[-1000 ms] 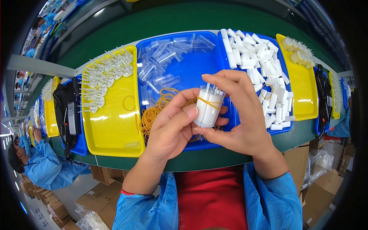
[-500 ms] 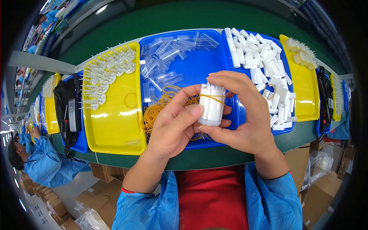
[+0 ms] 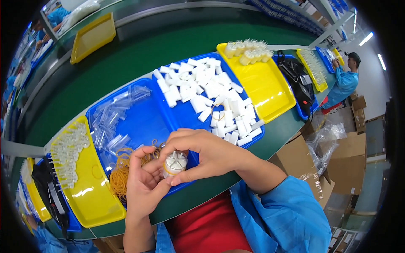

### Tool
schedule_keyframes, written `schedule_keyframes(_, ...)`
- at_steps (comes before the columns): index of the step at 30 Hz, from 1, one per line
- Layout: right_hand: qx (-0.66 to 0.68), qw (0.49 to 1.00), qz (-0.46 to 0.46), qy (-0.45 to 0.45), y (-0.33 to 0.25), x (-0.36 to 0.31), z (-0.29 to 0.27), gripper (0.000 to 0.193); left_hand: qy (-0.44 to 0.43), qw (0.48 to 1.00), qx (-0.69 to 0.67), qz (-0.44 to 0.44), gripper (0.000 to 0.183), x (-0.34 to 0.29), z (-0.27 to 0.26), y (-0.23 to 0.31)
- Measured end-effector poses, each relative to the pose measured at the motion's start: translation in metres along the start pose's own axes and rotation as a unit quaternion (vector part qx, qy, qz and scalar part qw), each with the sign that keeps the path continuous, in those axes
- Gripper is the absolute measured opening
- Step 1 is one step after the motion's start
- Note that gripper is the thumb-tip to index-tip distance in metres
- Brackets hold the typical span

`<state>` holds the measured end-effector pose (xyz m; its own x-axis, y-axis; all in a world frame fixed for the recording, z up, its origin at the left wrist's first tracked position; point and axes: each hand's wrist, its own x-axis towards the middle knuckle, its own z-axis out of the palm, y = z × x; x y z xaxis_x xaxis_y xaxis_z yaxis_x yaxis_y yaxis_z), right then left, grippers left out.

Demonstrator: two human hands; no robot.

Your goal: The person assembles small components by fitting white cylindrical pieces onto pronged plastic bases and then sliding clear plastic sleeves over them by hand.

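Note:
Both hands hold a round bundle (image 3: 174, 164) of clear tubes with white pieces inside, circled by an orange rubber band. Its end is tipped up, showing wedge-like sections. My left hand (image 3: 145, 181) cups it from the left, thumb at its lower side. My right hand (image 3: 202, 154) closes over it from the right, fingers on top and thumb below. Just left of my left hand, orange rubber bands (image 3: 120, 179) lie heaped in a blue tray (image 3: 141, 122), with loose clear tubes (image 3: 112, 118) farther back. White cylinders (image 3: 206, 86) fill the blue tray (image 3: 179, 120) beyond my right hand.
A yellow tray (image 3: 95, 198) at left carries clear pronged parts (image 3: 69, 154). Another yellow tray (image 3: 270, 88) at right holds pale bundled parts (image 3: 249, 52). Black bags (image 3: 297, 80) sit in a blue tray beyond. Cardboard boxes (image 3: 299, 162) stand right of the green table. A co-worker (image 3: 344, 82) is at far right.
The view has swung to the right, so the trays appear shifted left and tilted. The bundle has gone from upright to end-up, with both hands still around it.

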<state>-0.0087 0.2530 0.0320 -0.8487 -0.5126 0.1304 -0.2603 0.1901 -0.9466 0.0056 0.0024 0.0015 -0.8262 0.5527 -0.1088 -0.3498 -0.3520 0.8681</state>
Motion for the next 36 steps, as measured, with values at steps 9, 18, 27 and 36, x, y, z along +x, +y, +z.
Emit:
schedule_keyframes(9,-0.338,0.823,0.072,0.450,0.042,-0.025,-0.147,0.044,0.154,0.957,0.157,0.188,0.046,-0.001,-0.022,0.017)
schedule_keyframes(18,-0.399,0.779,0.181,0.448,0.089,-0.023,-0.208,0.057,0.345,0.652,0.640,0.215,0.048,-0.046,-0.053,0.057)
schedule_keyframes(27,-0.399,0.831,0.050,0.384,0.056,-0.031,-0.161,0.029,0.338,0.638,0.679,0.133,0.037,-0.052,-0.091,0.032)
schedule_keyframes(36,-0.381,0.921,-0.049,-0.060,-0.007,0.025,0.015,0.037,0.371,0.694,0.604,0.127,0.033,-0.065,-0.091,0.037)
